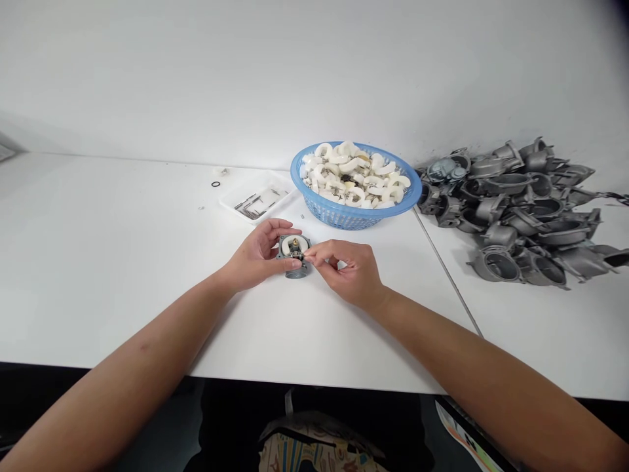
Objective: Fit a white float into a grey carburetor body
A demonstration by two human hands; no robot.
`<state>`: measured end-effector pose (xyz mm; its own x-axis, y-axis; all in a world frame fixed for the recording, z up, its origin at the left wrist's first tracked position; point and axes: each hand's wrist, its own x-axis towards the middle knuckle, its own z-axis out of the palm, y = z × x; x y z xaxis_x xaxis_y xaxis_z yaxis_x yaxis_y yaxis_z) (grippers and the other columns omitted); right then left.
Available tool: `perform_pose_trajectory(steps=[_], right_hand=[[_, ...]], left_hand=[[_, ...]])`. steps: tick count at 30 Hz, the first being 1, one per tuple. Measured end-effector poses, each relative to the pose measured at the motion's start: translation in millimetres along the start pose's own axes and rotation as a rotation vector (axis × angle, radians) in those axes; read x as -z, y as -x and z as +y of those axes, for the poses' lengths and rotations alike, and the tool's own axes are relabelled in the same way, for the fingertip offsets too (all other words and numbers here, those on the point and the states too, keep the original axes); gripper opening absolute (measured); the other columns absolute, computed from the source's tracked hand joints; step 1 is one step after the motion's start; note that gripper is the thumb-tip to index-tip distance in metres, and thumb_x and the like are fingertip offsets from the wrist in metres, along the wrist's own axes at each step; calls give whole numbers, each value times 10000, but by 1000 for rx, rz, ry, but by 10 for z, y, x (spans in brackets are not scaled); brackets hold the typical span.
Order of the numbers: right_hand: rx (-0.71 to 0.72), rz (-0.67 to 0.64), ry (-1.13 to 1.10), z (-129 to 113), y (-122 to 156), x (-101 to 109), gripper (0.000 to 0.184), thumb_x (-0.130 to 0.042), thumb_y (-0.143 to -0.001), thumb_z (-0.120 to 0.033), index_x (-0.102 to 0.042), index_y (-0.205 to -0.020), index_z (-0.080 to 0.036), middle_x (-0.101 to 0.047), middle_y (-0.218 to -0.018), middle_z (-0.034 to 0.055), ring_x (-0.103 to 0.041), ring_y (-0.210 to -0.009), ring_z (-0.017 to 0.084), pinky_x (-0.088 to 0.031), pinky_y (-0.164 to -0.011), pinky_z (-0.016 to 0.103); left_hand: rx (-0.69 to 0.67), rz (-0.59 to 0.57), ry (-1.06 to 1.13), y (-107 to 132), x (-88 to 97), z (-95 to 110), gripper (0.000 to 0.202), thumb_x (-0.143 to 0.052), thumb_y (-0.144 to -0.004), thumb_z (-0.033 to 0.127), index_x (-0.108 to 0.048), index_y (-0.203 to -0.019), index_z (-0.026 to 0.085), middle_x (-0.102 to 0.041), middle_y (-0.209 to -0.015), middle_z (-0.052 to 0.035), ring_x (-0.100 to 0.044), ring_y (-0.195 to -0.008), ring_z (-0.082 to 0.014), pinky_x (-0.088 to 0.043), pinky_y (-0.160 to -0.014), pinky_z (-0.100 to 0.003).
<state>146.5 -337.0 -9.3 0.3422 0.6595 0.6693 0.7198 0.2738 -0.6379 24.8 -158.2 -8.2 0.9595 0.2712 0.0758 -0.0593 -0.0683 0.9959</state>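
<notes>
On the white table [122, 314], left hand [258, 255] grips a grey metal carburetor [297, 273] steady — right hand [351, 275] pinches toward its brass fitting [295, 248], contact unclear.

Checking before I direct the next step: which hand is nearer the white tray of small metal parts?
Left. The left hand is close in front of the white plastic tray; the right hand is farther right, past the carburetor body that both hands are on.
</notes>
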Motion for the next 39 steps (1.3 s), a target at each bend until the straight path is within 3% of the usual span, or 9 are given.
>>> perform_pose_trajectory(steps=[3,6,15,19,23,26,35,39], right_hand=[[73,28,158,-10,-17,-3,162,-635,-869,-84,-644,-815,-237,-759,-852,-29,-669,-679,143,-483,-659,314],[123,73,293,-28,-42,-8,136,-662,-873,-123,-627,-858,-253,-731,-795,-29,-648,-732,179,-446,-846,404],[116,-33,236,-31,-51,9,221,-591,-878,-62,-463,-845,-239,-716,-863,-40,-620,-782,169,-388,-883,397],[149,15,300,-20,-66,14,206,-637,-859,-73,-520,-864,-243,-704,-841,-29,-613,-884,198,-375,-889,404],[44,45,272,-7,-92,24,170,-749,-831,-145,-610,-841,-243,-700,-867,-18,-609,-903,203,-396,-910,408],[-5,13,227,8,-106,33,109,-766,-830,-180,-686,-805,-249,-681,-892,3,-608,-892,198,-427,-899,400],[-34,-10,183,41,-89,47,81,-757,-843,-187,-726,-830,-260,-677,-935,15,-614,-925,199,-450,-924,406],[-28,-7,158,58,-81,43,78,-755,-847,-185,-722,-852,-256,-690,-979,16,-625,-960,196,-449,-948,405]], left_hand=[[28,-33,49,-14,11,11,591,-870,-716,270,-519,-1190,227,-580,-1359,-114,-554,-1179,-250,-510,-804,-344],[44,-53,74,-17,13,16,578,-868,-720,262,-526,-1184,232,-579,-1350,-108,-557,-1204,-256,-524,-804,-333],[0,-69,92,-9,10,3,543,-846,-746,237,-571,-1215,242,-575,-1354,-115,-548,-1230,-261,-547,-800,-315],[9,-70,70,-19,22,3,541,-868,-721,267,-625,-1204,235,-610,-1296,-108,-577,-1159,-250,-549,-845,-356],[63,-80,23,-21,36,4,557,-869,-727,331,-645,-1226,226,-664,-1051,-74,-612,-890,-186,-546,-806,-396],[74,-62,-21,-17,37,11,584,-870,-722,361,-643,-1243,228,-659,-985,-60,-579,-782,-157,-544,-750,-401],[61,-84,35,-19,23,29,535,-870,-728,320,-638,-1198,211,-634,-862,-31,-589,-761,-158,-566,-717,-387],[69,-86,35,-18,10,39,503,-856,-751,312,-624,-1186,214,-646,-896,-34,-607,-781,-158,-566,-738,-381]])
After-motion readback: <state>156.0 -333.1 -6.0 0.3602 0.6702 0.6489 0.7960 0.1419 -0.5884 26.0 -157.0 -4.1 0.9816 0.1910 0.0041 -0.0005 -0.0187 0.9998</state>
